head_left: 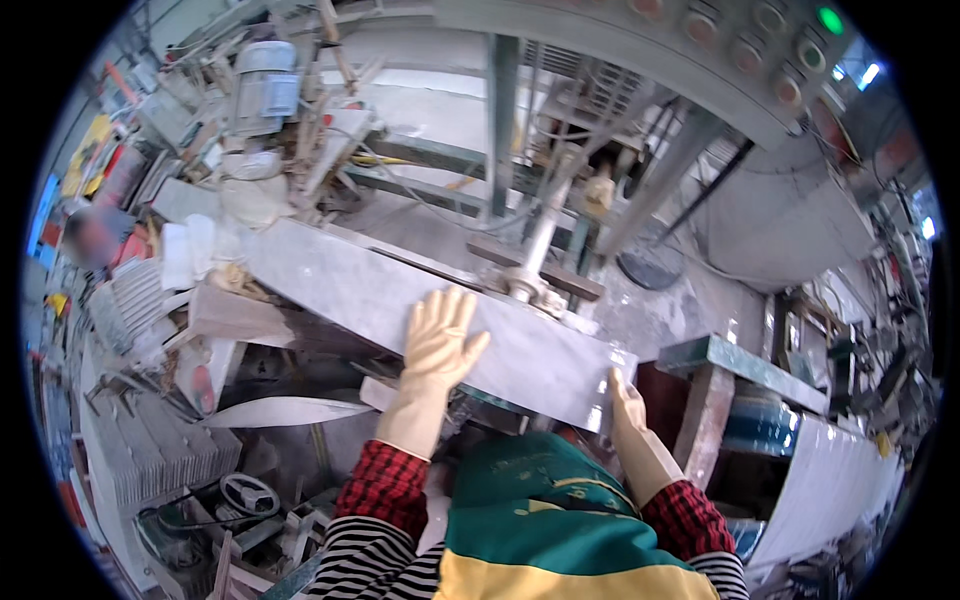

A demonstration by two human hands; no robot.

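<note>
A long grey stone slab (pixel 345 287), pale and smooth, slants in front of me from the far left to the near right. My left hand (pixel 438 340), in a cream rubber glove, lies flat on its top near the middle, fingers stretched upward and thumb out. At the slab's right end, my right hand (pixel 632 415) in the same kind of glove holds the short edge. That hand shows mostly side-on, and some of its fingers are hidden. Just beyond the slab's far edge stands a machine's metal shaft (pixel 540 235) with a flanged lower end.
Overhead at the right hangs a control panel (pixel 740 45) with round buttons, one lit green. A green-topped stand (pixel 745 370) stands right of the slab. Stacked slabs (pixel 165 450) and a handwheel (pixel 250 494) are at lower left, a motor (pixel 265 80) and clutter behind.
</note>
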